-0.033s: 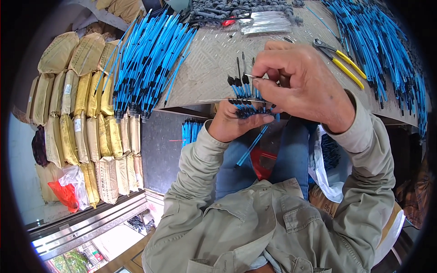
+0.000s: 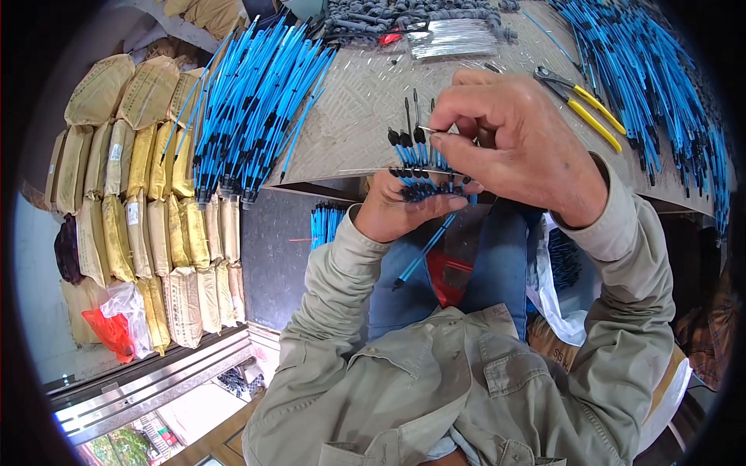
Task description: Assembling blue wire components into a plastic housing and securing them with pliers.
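My left hand [image 2: 395, 211] is closed around a bunch of thin blue rods with black tips [image 2: 420, 189] just off the table's front edge. Several black tips point up and away from me, and the blue lower ends [image 2: 416, 268] hang over my lap. My right hand [image 2: 505, 140] is beside and above the bunch, thumb and forefinger pinched on a thin silvery wire [image 2: 426, 129] next to one black tip. Another straight thin wire [image 2: 365, 171] sticks out leftward from the bunch. My right fingers partly hide the bunch's right side.
On the table [image 2: 350, 116] lie large piles of blue rods at left [image 2: 252, 109] and right [image 2: 637, 85]. Pliers with yellow handles [image 2: 594, 116] rest at right. A bundle of silvery wires [image 2: 454, 39] and dark grey parts [image 2: 412, 12] lie at the back. Wrapped packages [image 2: 148, 163] are stacked at left.
The hanging blue ends have shifted slightly left and toward me. Both hands stay almost where they were, still holding the bunch and the wire.
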Demonstrator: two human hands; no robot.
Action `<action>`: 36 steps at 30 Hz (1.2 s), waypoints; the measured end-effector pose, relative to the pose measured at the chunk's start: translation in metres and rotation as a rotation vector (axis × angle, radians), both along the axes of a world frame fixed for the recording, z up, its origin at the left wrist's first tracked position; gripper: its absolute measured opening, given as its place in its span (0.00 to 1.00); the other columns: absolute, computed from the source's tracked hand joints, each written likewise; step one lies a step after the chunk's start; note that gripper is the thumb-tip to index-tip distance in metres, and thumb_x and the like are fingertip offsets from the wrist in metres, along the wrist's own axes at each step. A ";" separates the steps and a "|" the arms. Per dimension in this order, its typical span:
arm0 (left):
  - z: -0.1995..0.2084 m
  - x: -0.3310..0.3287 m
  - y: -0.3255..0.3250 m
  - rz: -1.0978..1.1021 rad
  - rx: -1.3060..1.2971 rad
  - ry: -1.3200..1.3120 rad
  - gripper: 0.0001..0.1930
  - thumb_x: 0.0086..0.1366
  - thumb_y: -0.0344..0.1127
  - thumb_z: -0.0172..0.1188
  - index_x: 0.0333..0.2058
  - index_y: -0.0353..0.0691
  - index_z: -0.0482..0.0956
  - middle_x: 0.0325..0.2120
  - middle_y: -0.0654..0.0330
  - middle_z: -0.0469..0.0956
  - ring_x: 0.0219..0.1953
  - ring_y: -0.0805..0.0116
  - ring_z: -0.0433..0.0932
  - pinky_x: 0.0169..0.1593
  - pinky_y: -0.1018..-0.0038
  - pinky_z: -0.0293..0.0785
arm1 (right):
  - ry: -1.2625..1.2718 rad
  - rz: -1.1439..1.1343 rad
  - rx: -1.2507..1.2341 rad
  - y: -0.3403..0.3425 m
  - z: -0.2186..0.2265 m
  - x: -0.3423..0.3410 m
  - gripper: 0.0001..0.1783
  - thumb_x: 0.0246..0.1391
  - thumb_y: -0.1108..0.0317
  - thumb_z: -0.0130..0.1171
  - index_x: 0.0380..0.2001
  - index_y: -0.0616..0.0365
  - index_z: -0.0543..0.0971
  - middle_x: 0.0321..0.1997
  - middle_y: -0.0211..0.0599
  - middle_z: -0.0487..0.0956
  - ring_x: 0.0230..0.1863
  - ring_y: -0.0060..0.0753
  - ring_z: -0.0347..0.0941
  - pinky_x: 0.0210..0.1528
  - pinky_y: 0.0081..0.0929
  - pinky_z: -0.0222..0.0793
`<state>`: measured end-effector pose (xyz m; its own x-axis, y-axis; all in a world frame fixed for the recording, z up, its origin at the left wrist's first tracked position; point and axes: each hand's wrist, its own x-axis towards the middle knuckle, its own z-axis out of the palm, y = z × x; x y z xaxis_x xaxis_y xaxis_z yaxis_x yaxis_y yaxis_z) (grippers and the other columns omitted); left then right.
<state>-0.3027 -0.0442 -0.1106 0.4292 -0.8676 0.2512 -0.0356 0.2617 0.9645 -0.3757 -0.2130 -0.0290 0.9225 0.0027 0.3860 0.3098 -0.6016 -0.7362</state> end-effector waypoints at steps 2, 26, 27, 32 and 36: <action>0.001 0.001 0.001 -0.010 0.019 -0.003 0.15 0.52 0.17 0.60 0.40 0.35 0.77 0.34 0.56 0.80 0.37 0.68 0.79 0.43 0.78 0.74 | 0.003 -0.015 0.022 0.000 0.000 0.000 0.02 0.42 0.77 0.59 0.21 0.62 0.76 0.19 0.28 0.64 0.17 0.19 0.54 0.19 0.18 0.47; -0.004 0.006 0.001 -0.073 -0.021 0.271 0.19 0.51 0.15 0.59 0.43 0.36 0.75 0.34 0.56 0.81 0.41 0.64 0.79 0.44 0.76 0.75 | -0.223 0.095 0.060 -0.002 -0.021 0.011 0.07 0.44 0.80 0.57 0.30 0.62 0.79 0.21 0.28 0.66 0.20 0.22 0.55 0.22 0.18 0.49; -0.004 0.006 0.001 -0.070 -0.022 0.268 0.19 0.51 0.15 0.59 0.43 0.36 0.75 0.34 0.56 0.81 0.41 0.64 0.79 0.44 0.76 0.75 | -0.225 0.098 0.060 0.000 -0.020 0.010 0.07 0.44 0.80 0.57 0.30 0.62 0.79 0.21 0.28 0.66 0.20 0.22 0.55 0.22 0.18 0.49; -0.006 0.008 0.003 0.007 0.025 0.039 0.18 0.50 0.15 0.60 0.40 0.36 0.77 0.34 0.58 0.81 0.39 0.68 0.79 0.45 0.76 0.74 | -0.204 0.051 0.060 0.003 -0.016 0.008 0.06 0.44 0.80 0.58 0.29 0.62 0.78 0.21 0.28 0.65 0.20 0.21 0.55 0.22 0.18 0.48; -0.008 0.010 0.003 -0.088 0.030 0.135 0.17 0.48 0.15 0.62 0.38 0.37 0.78 0.33 0.60 0.81 0.37 0.70 0.79 0.44 0.77 0.74 | -0.171 0.131 0.052 -0.003 -0.015 0.006 0.06 0.43 0.79 0.59 0.28 0.62 0.77 0.21 0.27 0.65 0.19 0.21 0.54 0.21 0.18 0.48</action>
